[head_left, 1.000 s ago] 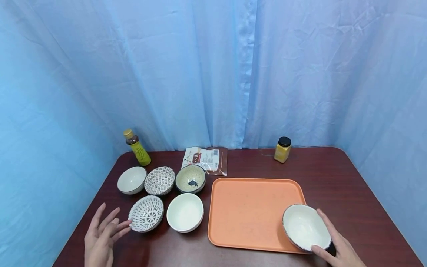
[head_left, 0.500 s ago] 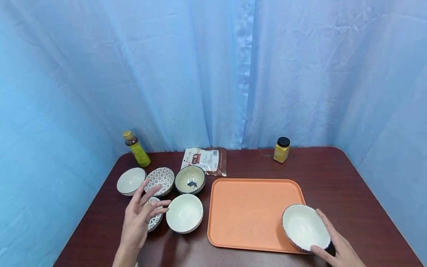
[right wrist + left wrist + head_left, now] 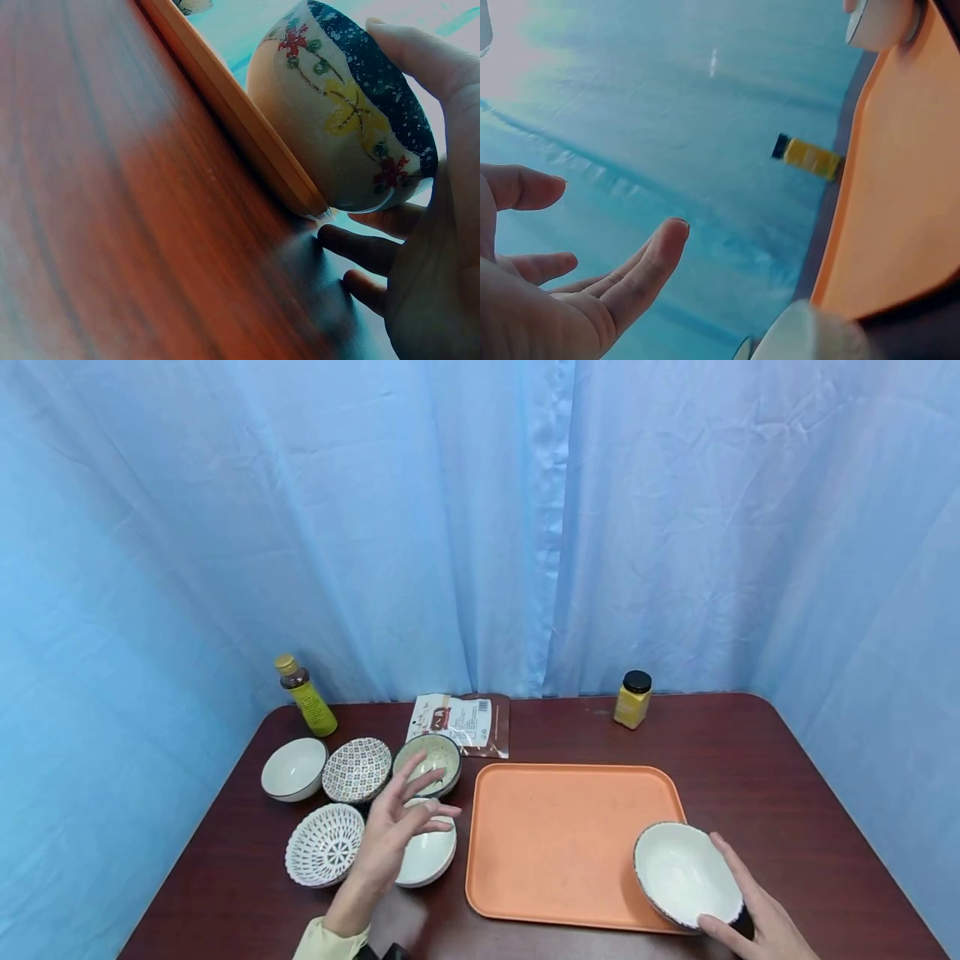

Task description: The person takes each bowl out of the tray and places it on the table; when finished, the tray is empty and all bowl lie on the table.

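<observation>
My left hand hovers with fingers spread and holds nothing. In the head view it partly covers a plain white bowl and the front of a speckled bowl. The left wrist view also shows this hand with nothing between thumb and fingers. My right hand grips a white-lined bowl at the front right corner of the orange tray. Its thumb lies along the rim. Seen from the right wrist, the bowl has a dark rim band and painted flowers outside, and it looks tilted.
Left of my left hand stand a white openwork-patterned bowl, a grey-patterned bowl and a white bowl. Behind them are a green-labelled bottle, a food packet and a yellow jar. Blue curtains enclose the table.
My left hand has swept rightward from beside the openwork-patterned bowl to over the plain white bowl, its fingers staying spread. My right hand and the bowl it grips have stayed put.
</observation>
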`<state>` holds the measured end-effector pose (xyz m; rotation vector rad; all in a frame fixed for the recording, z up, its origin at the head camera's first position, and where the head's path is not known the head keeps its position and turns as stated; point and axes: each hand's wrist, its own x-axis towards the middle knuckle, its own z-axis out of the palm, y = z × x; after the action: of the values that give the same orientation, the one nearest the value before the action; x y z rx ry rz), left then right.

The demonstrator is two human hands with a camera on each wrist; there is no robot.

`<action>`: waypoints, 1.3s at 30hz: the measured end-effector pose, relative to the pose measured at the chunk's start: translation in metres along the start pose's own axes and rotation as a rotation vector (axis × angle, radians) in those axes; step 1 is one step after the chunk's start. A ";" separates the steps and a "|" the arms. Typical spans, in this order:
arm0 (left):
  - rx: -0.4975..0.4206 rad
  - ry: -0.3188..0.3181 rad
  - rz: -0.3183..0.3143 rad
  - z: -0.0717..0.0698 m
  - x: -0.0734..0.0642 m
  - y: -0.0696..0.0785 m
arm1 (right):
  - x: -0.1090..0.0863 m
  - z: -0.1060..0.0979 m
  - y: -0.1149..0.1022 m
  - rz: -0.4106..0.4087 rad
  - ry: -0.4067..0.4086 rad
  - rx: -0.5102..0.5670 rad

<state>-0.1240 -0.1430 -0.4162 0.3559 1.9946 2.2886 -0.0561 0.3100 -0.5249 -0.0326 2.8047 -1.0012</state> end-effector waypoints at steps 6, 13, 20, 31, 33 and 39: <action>-0.020 -0.121 -0.033 0.027 0.017 -0.015 | 0.002 -0.001 0.001 0.024 -0.019 0.002; -0.019 -0.207 -0.039 0.057 0.030 -0.031 | 0.001 0.002 0.002 0.019 0.005 -0.006; -0.024 -0.253 -0.183 0.089 0.042 -0.049 | 0.002 0.002 0.002 0.021 0.014 -0.004; 0.010 -0.353 -0.265 0.138 0.050 -0.076 | 0.004 0.000 0.002 0.035 -0.019 0.005; 0.019 -0.381 -0.285 0.146 0.050 -0.081 | 0.004 0.000 0.002 0.025 -0.015 0.011; 0.049 -0.444 -0.330 0.164 0.049 -0.094 | 0.003 0.002 0.007 -0.031 0.033 0.020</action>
<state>-0.1424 0.0401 -0.4832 0.4522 1.7351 1.7792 -0.0581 0.3142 -0.5316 -0.0571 2.8319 -1.0456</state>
